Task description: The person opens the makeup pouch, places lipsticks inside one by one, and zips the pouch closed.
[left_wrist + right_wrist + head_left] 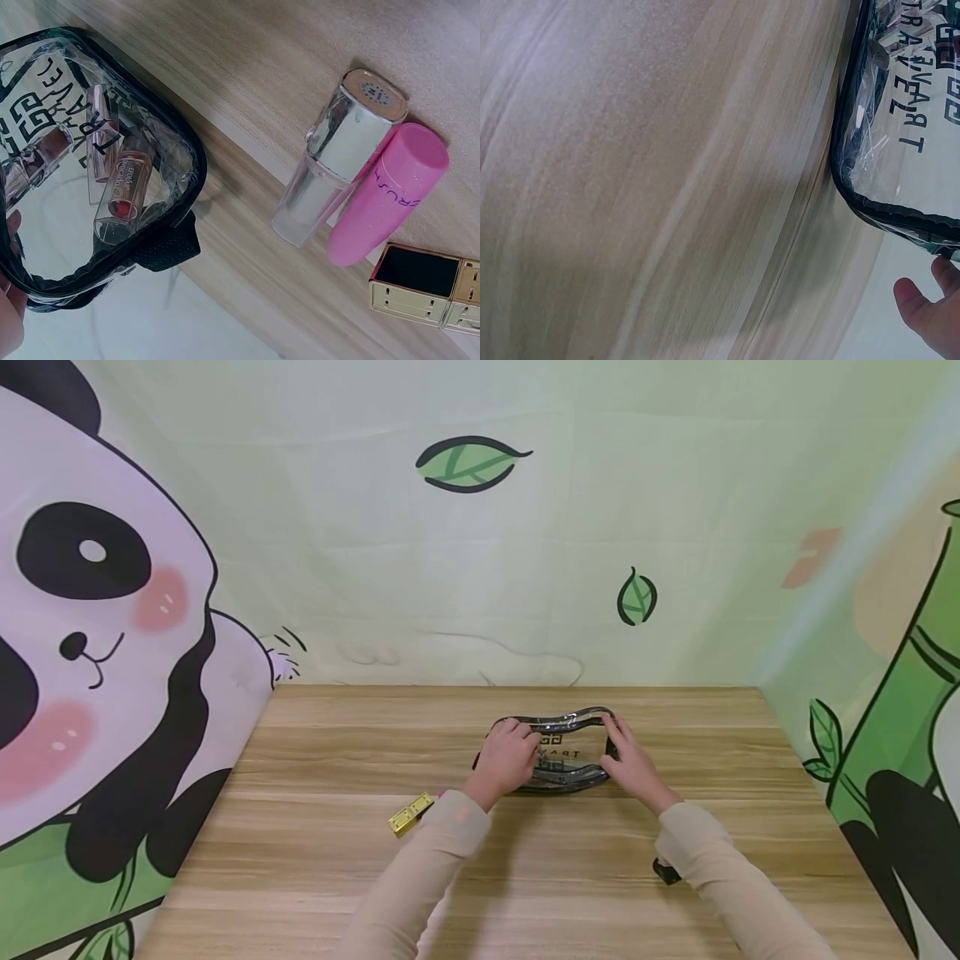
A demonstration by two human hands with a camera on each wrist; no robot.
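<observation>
A clear cosmetic bag (570, 775) with black trim and printed lettering stands on the wooden table. Its left end is in the grip of my left hand (508, 756), fingers bent over the edge. At the opposite end my right hand (636, 768) holds the side between thumb and fingers; in the right wrist view only the fingertips (911, 300) show, beside the black edging. Through the left wrist view I see several lipsticks inside the bag, among them a clear-cased lipstick (126, 191) with a red tip.
Near my left forearm lie a gold case (409, 304), a pink tube (394, 195) marked CRUSH and a silver-and-clear tube (352, 135). A small black object (666, 871) is partly hidden by my right sleeve. A printed panda cloth (360, 552) hangs behind the table.
</observation>
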